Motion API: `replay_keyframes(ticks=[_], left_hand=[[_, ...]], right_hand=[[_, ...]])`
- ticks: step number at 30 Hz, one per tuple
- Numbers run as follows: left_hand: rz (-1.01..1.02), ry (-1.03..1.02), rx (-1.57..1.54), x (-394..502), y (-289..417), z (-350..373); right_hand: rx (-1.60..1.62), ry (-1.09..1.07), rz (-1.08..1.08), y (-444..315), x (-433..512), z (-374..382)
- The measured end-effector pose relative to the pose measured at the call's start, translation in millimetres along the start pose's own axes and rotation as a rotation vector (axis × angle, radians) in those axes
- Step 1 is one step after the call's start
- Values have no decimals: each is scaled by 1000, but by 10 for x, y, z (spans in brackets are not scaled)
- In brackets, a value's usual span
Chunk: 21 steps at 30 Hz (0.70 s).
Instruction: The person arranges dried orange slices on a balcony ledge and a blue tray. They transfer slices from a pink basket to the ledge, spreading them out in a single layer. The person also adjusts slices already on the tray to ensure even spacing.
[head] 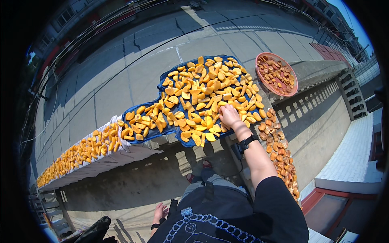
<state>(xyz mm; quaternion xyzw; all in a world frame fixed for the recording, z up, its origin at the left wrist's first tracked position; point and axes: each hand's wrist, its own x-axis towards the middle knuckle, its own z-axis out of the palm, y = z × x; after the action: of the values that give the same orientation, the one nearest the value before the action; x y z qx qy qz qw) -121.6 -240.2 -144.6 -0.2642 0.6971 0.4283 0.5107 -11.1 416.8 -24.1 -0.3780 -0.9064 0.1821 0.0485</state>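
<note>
Yellow-orange cut pieces of produce (194,91) are spread over a dark blue cloth (161,86) on top of a ledge. Whether they are fruit or sweet potato I cannot tell. My right hand (229,114) reaches down among them near the cloth's right front part. Its bent fingers touch the pieces, and their tips are hidden, so a grip on one does not show. My left hand (160,210) hangs low by my side, fingers loosely apart, holding nothing. It is well away from the cloth.
A pink basin (296,88) of browner dried pieces stands behind on the right. Shrivelled orange-brown pieces (278,148) line the right-hand ledge. More yellow pieces (88,148) lie on a white cloth (121,150) along the left ledge. A black cable (136,59) crosses beyond, over a paved yard (112,70).
</note>
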Motion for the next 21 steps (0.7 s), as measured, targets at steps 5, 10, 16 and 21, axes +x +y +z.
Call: replay_keyframes(ticks=[5,10,16,21], left_hand=[[-21,-1,-15,36,21,-7],[-27,2,-7,58,16,-24],[-38,-2,-18,60,-10,-55],[-33,0,0,83,-17,-39]], right_hand=[[27,-73,3,32,50,-2],[32,-61,-52,4,51,-89],[199,50,-99,128,35,-261],[210,66,-136,230,-32,-250]])
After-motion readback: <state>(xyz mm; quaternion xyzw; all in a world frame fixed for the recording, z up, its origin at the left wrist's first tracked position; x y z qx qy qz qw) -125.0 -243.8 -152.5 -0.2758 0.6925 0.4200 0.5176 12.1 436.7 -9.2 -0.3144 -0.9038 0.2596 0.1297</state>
